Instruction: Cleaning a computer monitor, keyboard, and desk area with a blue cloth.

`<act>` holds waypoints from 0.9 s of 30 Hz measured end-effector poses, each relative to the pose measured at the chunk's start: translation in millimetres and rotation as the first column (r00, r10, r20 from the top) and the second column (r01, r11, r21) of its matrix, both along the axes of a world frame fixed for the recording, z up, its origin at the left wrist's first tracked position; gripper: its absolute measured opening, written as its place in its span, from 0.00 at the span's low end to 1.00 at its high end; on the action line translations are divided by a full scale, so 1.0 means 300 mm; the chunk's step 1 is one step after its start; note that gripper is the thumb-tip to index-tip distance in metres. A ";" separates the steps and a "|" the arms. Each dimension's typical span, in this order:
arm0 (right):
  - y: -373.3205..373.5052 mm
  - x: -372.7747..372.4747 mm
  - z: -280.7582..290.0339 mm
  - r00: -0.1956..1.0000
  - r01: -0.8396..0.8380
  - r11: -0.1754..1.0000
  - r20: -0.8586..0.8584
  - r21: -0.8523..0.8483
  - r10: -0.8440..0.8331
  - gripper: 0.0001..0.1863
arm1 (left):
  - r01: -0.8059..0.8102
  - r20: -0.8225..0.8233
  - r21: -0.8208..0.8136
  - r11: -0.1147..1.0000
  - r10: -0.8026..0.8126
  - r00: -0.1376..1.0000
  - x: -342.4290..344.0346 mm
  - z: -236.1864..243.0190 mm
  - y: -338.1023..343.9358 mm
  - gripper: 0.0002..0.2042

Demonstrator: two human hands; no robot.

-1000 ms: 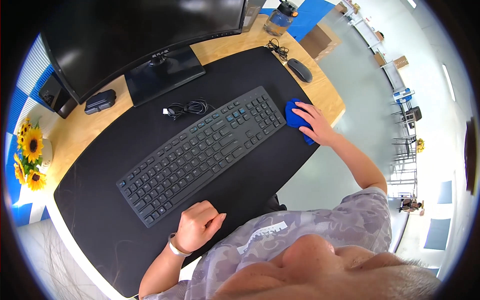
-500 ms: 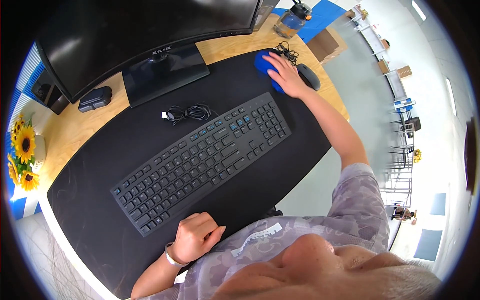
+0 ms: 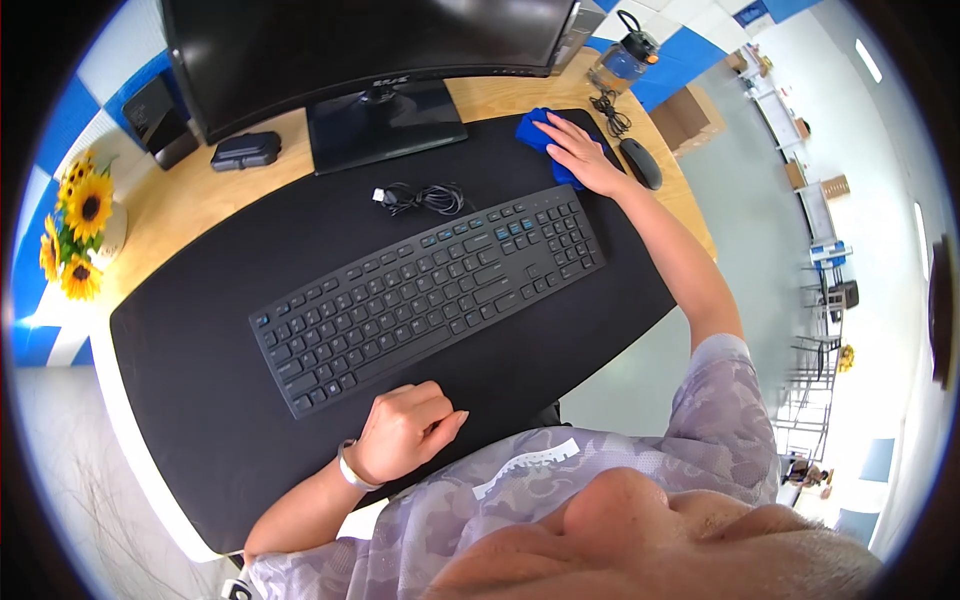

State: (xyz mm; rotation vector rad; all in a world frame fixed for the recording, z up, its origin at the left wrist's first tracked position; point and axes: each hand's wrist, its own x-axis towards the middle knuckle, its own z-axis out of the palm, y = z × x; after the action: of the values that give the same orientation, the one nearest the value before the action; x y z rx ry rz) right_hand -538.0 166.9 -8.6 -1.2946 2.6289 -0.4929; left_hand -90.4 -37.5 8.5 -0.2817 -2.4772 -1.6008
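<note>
My right hand (image 3: 590, 160) reaches to the far right of the black desk mat (image 3: 190, 420). Its fingers lie over a bunched blue cloth (image 3: 532, 128), holding it against the mat; the palm hides part of the cloth. Just right of that hand lies a black mouse (image 3: 640, 164), apart from it. My left hand (image 3: 405, 432) rests near the mat's front edge, curled into a loose fist with nothing showing in it. A black keyboard (image 3: 430, 295) lies slanted between my hands. Behind it is a coiled black cable (image 3: 425, 198) with a light plug.
A monitor on a black stand (image 3: 385, 125) stands at the back. Along the wooden desk (image 3: 190, 195) are a dark case (image 3: 246, 151), sunflowers (image 3: 88, 205) in a pot and a drink bottle (image 3: 622, 62). A cardboard box (image 3: 688, 118) is beyond the right edge.
The view has shifted. My right hand has slid left with the blue cloth, away from the mouse, which now shows whole. My left hand stays in a loose fist by the keyboard's front.
</note>
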 end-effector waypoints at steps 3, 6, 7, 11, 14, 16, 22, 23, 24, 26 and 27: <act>-0.034 0.011 0.027 0.981 -0.104 0.993 0.159 -0.061 0.112 0.24 | 0.001 -0.038 -0.020 1.000 -0.002 0.999 0.000 0.001 0.003 0.09; -0.109 0.049 0.068 0.956 -0.174 0.981 0.225 -0.080 0.188 0.23 | 0.001 -0.035 -0.035 0.999 -0.002 0.999 0.003 -0.004 0.005 0.09; -0.139 0.074 0.074 0.955 -0.194 0.976 0.206 -0.101 0.211 0.22 | 0.000 -0.033 -0.043 0.999 -0.002 0.999 0.005 -0.005 0.006 0.09; -0.203 0.049 0.023 0.957 -0.189 0.958 0.177 -0.215 0.229 0.17 | 0.008 -0.049 -0.051 0.999 -0.010 0.999 0.007 0.004 0.009 0.10; -0.203 0.014 0.000 0.972 -0.140 0.957 0.146 -0.256 0.181 0.16 | 0.031 -0.044 -0.057 0.998 -0.034 0.998 0.009 0.004 0.005 0.10; -0.195 -0.003 -0.027 0.989 -0.101 0.952 0.073 -0.290 0.127 0.16 | 0.046 -0.032 -0.061 0.997 -0.048 0.998 0.015 0.009 0.005 0.10; -0.044 0.008 -0.067 0.993 0.009 0.923 -0.102 -0.384 -0.051 0.15 | 0.008 0.013 -0.040 0.999 -0.008 1.000 0.019 0.012 0.011 0.09; 0.007 0.022 -0.065 0.991 0.016 0.928 -0.115 -0.372 -0.064 0.16 | 0.008 0.011 -0.044 0.999 -0.008 1.000 0.020 0.011 0.010 0.09; 0.092 0.034 -0.066 0.987 0.033 0.929 -0.133 -0.369 -0.088 0.15 | 0.019 0.004 -0.043 0.999 -0.019 1.000 0.011 0.009 0.011 0.09; 0.216 0.107 -0.050 0.989 0.042 0.934 -0.115 -0.356 -0.088 0.15 | 0.008 0.003 -0.037 0.999 -0.008 1.000 0.017 0.009 0.007 0.09; 0.290 0.154 -0.047 0.990 0.069 0.934 -0.090 -0.350 -0.107 0.15 | 0.004 0.005 -0.034 0.999 -0.004 1.000 0.016 0.006 0.006 0.10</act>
State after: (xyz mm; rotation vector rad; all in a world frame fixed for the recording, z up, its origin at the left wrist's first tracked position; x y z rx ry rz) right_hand -491.8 253.7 -22.8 -1.3300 2.7892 -0.9648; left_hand -85.4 -35.7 10.4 -0.2875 -2.5112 -1.5643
